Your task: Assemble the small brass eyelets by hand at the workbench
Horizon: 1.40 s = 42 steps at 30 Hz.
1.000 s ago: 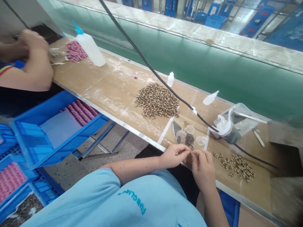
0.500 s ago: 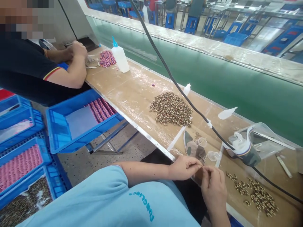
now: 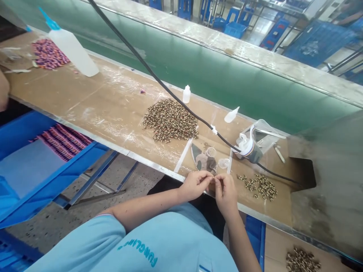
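My left hand (image 3: 196, 185) and my right hand (image 3: 226, 190) meet at the fingertips over the bench's front edge. Both are pinched closed around something too small to make out. Just beyond them lies a camouflage-patterned cloth (image 3: 202, 160), with a clear round lid (image 3: 211, 152) and another clear plastic piece (image 3: 224, 163) beside it. A large pile of small gold-and-dark ring pieces (image 3: 171, 120) is farther left. To the right of my hands is a smaller pile of similar pieces (image 3: 265, 187).
A black cable (image 3: 147, 68) crosses above the bench (image 3: 113, 113). Behind are small white bottles (image 3: 186, 94) and a clear container (image 3: 265, 136). A large bottle (image 3: 73, 53) stands by pink-purple pieces (image 3: 49, 54). Blue bin (image 3: 85, 151) is at left; a person's arm (image 3: 3, 90) shows at the edge.
The view has swung right, so the bench items appear farther left and the other person is mostly out of frame. My hands remain together at the fingertips.
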Each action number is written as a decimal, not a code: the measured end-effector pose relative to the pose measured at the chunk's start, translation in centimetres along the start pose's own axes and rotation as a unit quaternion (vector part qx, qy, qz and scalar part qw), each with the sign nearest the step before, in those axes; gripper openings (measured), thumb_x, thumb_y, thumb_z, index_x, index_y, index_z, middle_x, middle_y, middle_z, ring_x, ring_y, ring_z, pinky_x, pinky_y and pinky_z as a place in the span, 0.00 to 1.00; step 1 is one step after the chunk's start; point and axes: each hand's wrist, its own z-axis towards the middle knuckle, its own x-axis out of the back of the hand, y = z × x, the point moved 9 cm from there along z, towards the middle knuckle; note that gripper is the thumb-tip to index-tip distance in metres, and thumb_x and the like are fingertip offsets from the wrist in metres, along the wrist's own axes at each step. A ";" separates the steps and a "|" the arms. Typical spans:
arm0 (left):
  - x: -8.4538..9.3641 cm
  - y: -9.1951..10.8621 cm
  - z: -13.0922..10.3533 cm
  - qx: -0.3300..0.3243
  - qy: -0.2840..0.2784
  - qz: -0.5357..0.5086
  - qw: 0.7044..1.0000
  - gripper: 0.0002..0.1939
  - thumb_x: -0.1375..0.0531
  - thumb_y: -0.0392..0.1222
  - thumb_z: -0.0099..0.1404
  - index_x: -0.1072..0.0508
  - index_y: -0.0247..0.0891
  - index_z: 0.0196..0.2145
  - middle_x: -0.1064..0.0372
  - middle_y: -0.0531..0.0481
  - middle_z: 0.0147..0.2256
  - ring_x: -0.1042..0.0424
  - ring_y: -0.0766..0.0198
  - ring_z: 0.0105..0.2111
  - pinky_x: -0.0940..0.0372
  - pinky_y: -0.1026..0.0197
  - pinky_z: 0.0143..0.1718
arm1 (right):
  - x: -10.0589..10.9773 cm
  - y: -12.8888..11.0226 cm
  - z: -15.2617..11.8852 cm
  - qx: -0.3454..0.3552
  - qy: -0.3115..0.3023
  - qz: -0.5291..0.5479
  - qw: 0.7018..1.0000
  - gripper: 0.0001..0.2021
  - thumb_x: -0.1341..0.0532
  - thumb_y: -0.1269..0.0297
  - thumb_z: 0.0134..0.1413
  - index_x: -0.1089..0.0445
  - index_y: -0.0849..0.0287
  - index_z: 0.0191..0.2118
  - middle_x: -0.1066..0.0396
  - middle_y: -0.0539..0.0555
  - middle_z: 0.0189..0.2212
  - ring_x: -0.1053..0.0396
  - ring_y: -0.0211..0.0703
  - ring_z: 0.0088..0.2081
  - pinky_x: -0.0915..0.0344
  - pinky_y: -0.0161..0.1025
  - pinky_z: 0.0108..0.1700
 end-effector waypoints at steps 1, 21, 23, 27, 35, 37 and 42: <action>0.0 0.1 0.0 0.002 0.001 0.003 1.000 0.12 0.47 0.44 0.62 0.29 0.32 0.31 0.36 0.53 0.21 0.36 0.71 0.21 0.39 0.69 0.25 | 0.0 0.0 0.0 -0.001 -0.002 0.006 1.000 0.06 0.49 0.67 0.60 0.39 0.56 0.32 0.36 0.50 0.28 0.38 0.39 0.33 0.41 0.37 0.35; -0.7 3.0 -0.7 -0.154 0.037 0.306 0.939 0.17 0.48 0.52 0.60 0.27 0.38 0.31 0.25 0.49 0.26 0.26 0.63 0.24 0.31 0.65 0.27 | -0.2 0.9 -1.4 -0.122 -0.062 -0.005 0.991 0.03 0.48 0.68 0.58 0.39 0.55 0.36 0.34 0.52 0.35 0.36 0.39 0.40 0.36 0.36 0.43; -0.9 3.6 -0.8 -0.168 0.043 0.319 0.932 0.18 0.48 0.53 0.60 0.27 0.38 0.30 0.25 0.50 0.26 0.27 0.63 0.23 0.32 0.66 0.26 | -0.2 0.9 -1.4 -0.119 -0.066 -0.006 0.991 0.02 0.48 0.68 0.58 0.39 0.55 0.36 0.35 0.52 0.36 0.36 0.40 0.41 0.36 0.37 0.43; -0.8 3.4 -0.8 -0.168 0.041 0.301 0.938 0.19 0.48 0.55 0.59 0.26 0.38 0.30 0.25 0.50 0.24 0.27 0.64 0.21 0.32 0.66 0.24 | -0.3 1.0 -1.6 -0.112 -0.058 -0.004 0.992 0.02 0.48 0.68 0.58 0.40 0.55 0.36 0.35 0.52 0.36 0.36 0.39 0.40 0.36 0.36 0.43; -0.9 1.4 -0.5 -0.064 -0.006 0.210 0.976 0.18 0.46 0.53 0.59 0.27 0.35 0.36 0.26 0.47 0.27 0.29 0.64 0.22 0.34 0.66 0.21 | 0.1 1.4 -1.5 -0.095 -0.012 0.020 0.995 0.04 0.50 0.69 0.59 0.39 0.57 0.35 0.34 0.53 0.34 0.36 0.39 0.39 0.36 0.36 0.42; -0.9 1.3 -0.8 -0.048 -0.008 0.177 0.983 0.17 0.46 0.51 0.61 0.28 0.34 0.36 0.27 0.47 0.27 0.30 0.65 0.21 0.34 0.66 0.21 | 0.4 1.5 -1.6 -0.087 0.011 0.032 0.996 0.06 0.51 0.69 0.60 0.39 0.57 0.34 0.34 0.53 0.32 0.36 0.39 0.37 0.37 0.37 0.41; 1.2 2.4 -1.6 -0.094 0.018 0.180 0.979 0.13 0.48 0.44 0.63 0.27 0.34 0.34 0.29 0.48 0.25 0.31 0.67 0.23 0.35 0.65 0.27 | 0.9 2.4 -1.7 -0.068 0.057 0.037 0.995 0.09 0.52 0.65 0.60 0.39 0.56 0.31 0.36 0.51 0.27 0.38 0.40 0.31 0.40 0.37 0.35</action>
